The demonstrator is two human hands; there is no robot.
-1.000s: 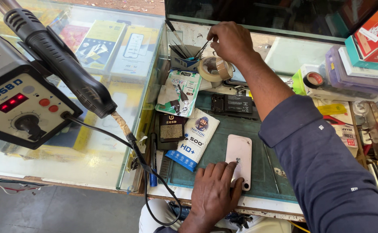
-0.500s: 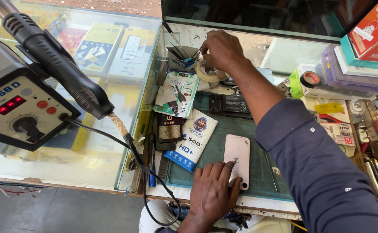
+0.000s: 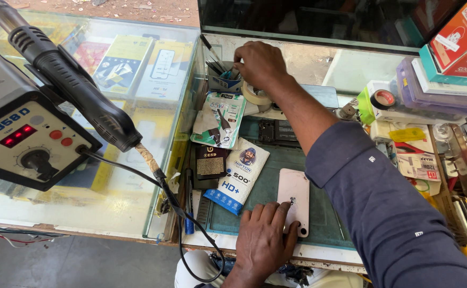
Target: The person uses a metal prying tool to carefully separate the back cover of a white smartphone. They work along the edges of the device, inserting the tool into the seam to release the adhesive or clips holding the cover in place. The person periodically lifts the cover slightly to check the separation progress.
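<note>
Left hand (image 3: pixel 262 240) flat, fingers spread, pressing pink phone (image 3: pixel 293 200) onto green mat (image 3: pixel 324 224) (6 o'clock). Right hand (image 3: pixel 260 64) at 12 o'clock, fingers pinched inside tool cup (image 3: pixel 221 81); contents of grasp unclear.

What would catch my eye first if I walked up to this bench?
Probably the black hot-air gun resting on its grey station at the left, over the glass counter. Then the pale pink phone on the green mat, pinned by the left hand, while the right hand reaches into a tool holder at the back.
</note>
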